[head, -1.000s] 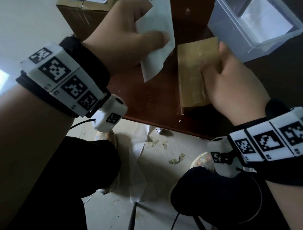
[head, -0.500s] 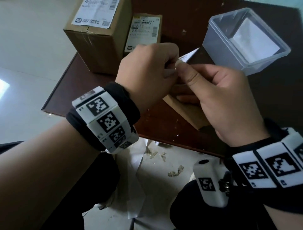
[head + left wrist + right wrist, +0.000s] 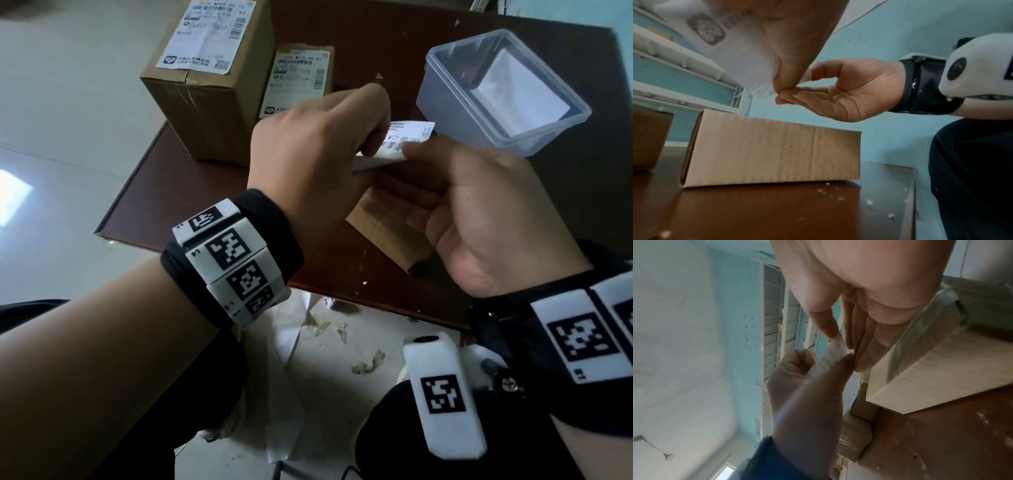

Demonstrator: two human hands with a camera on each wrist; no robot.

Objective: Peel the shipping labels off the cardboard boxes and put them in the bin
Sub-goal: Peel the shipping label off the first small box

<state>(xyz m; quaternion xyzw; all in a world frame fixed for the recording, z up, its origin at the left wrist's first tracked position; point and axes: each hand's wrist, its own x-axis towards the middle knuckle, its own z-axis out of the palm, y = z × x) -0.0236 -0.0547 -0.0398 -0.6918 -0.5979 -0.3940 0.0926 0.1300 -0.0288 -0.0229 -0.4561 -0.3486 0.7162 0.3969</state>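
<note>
A peeled white shipping label [image 3: 407,138] is held in the air between both hands. My left hand [image 3: 371,137] pinches its left part and my right hand [image 3: 419,159] pinches its near edge between thumb and fingers. In the left wrist view the label [image 3: 740,53] hangs from my left fingers [image 3: 789,68], with the right hand [image 3: 838,92] touching its edge. Under the hands lies a flat bare cardboard box [image 3: 380,229] on the brown table [image 3: 191,178]. The clear plastic bin [image 3: 442,102] stands just right of the label, with a white label [image 3: 520,92] inside.
Two more cardboard boxes stand at the back of the table: a tall one [image 3: 205,109] with a label [image 3: 205,34] on top and a smaller one [image 3: 301,78], also labelled. Paper scraps [image 3: 366,366] lie on the floor below the table's near edge.
One second ago my left hand alone held the label while the right rested on the flat box. The right hand has since lifted and joined on the label; both have shifted toward the bin.
</note>
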